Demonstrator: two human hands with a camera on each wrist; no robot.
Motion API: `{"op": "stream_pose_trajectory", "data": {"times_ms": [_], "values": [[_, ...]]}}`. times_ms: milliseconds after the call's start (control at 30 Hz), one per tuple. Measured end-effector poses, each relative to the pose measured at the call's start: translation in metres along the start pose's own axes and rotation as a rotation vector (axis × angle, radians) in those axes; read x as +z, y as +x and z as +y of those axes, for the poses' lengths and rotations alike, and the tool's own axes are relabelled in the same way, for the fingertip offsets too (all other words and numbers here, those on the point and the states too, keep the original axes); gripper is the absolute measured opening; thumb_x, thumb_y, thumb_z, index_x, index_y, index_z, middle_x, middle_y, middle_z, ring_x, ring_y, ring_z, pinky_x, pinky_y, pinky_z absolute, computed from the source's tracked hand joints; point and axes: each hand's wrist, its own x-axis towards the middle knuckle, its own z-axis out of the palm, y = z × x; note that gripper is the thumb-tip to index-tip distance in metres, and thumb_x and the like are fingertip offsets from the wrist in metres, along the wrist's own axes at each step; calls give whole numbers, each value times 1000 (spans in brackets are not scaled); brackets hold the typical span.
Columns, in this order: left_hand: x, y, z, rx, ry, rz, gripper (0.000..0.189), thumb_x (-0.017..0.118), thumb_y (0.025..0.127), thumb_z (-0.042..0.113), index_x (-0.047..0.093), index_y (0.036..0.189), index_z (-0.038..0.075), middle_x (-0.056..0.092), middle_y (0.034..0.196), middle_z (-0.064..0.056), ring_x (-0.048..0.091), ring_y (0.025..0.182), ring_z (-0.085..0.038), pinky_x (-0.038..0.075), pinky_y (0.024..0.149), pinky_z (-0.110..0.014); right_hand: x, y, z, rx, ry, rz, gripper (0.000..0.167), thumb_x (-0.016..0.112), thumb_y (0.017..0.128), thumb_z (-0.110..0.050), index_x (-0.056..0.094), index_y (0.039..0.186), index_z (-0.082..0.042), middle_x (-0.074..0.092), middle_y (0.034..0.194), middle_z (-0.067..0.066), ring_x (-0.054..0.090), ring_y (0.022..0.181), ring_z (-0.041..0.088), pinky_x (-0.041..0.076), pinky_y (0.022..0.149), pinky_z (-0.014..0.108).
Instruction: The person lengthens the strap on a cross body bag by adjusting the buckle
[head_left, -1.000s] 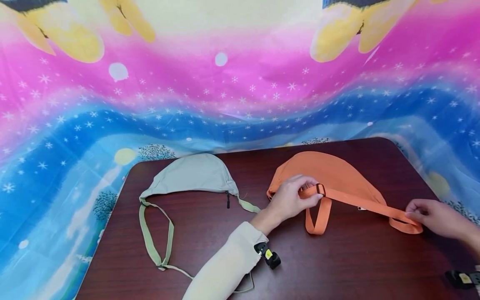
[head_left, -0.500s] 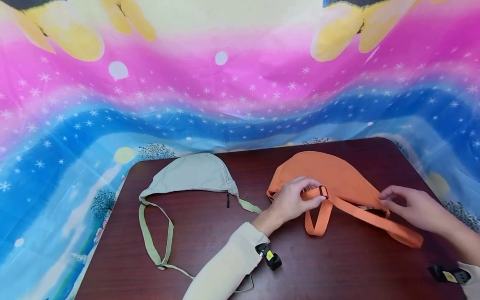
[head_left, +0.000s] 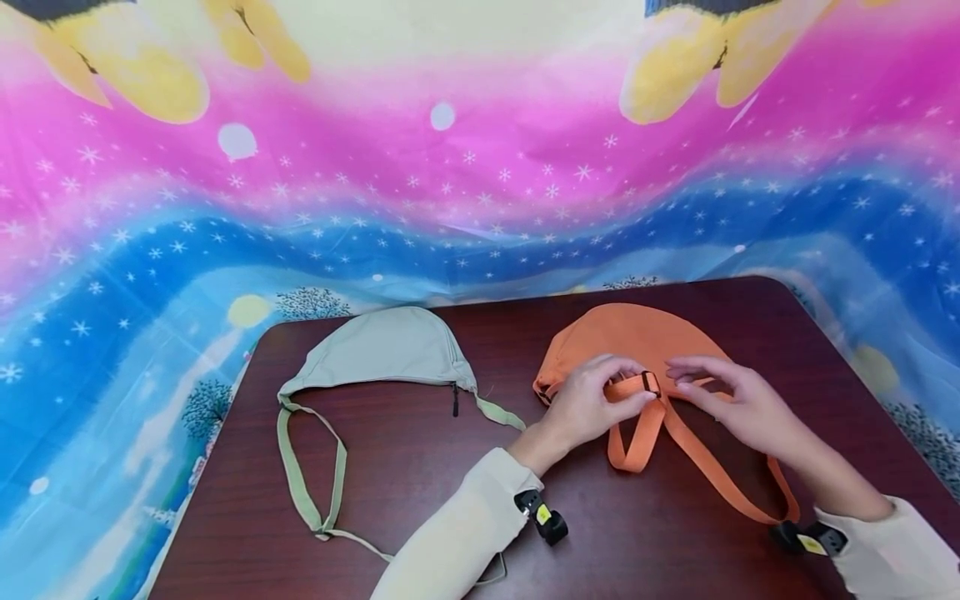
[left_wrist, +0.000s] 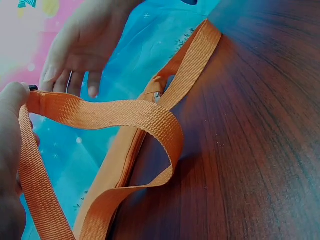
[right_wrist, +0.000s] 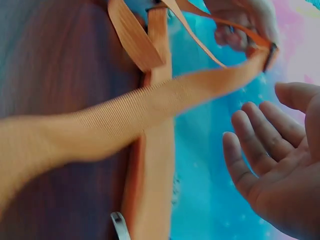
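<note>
An orange half-moon bag (head_left: 637, 337) lies at the right of the table. My left hand (head_left: 592, 400) pinches its orange strap (head_left: 701, 462) between thumb and fingers beside the black strap adjuster (head_left: 649, 383). From there the strap hangs in a small loop and runs in a longer curve to the right. My right hand (head_left: 738, 400) hovers over the bag's right part, fingers apart and relaxed, near the adjuster. In the right wrist view the fingers (right_wrist: 267, 142) of that hand are spread with nothing held. A zipper pull (right_wrist: 120, 226) shows on the bag's edge.
A pale grey-green bag (head_left: 390, 346) lies to the left, its green strap (head_left: 296, 475) looped on the dark wooden table (head_left: 442, 467). A patterned cloth (head_left: 480, 167) hangs behind the table. Black bands with yellow marks sit at both wrists.
My right hand has let go of the strap at the far right and moved left toward the adjuster. The strap's long part has slackened and dropped. My left hand has barely moved.
</note>
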Motion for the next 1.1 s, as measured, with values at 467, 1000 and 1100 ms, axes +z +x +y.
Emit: {"op": "stream_pose_trajectory", "data": {"times_ms": [467, 1000, 1100], "values": [[-1, 0, 0, 3, -1, 16, 30, 75, 95, 30, 68, 120, 16, 67, 114, 6, 54, 94, 1, 41, 82, -7, 19, 1, -5, 8, 117, -13, 37, 67, 99, -9, 63, 136, -7, 63, 128, -12, 65, 103, 6, 50, 87, 16], [1, -1, -1, -7, -8, 22, 30, 73, 96, 32, 68, 122, 16, 67, 115, 7, 55, 97, 2, 42, 83, -7, 25, 2, -3, -30, 101, 103, 34, 72, 93, 0, 68, 126, -5, 70, 111, -8, 64, 92, 4, 48, 84, 12], [1, -1, -2, -7, -7, 22, 32, 74, 96, 31, 68, 123, 16, 67, 116, 6, 55, 98, 2, 42, 85, -7, 25, 3, -3, -31, 93, 110, 32, 72, 93, 0, 69, 125, -5, 69, 111, -6, 63, 92, 4, 48, 83, 12]]}}
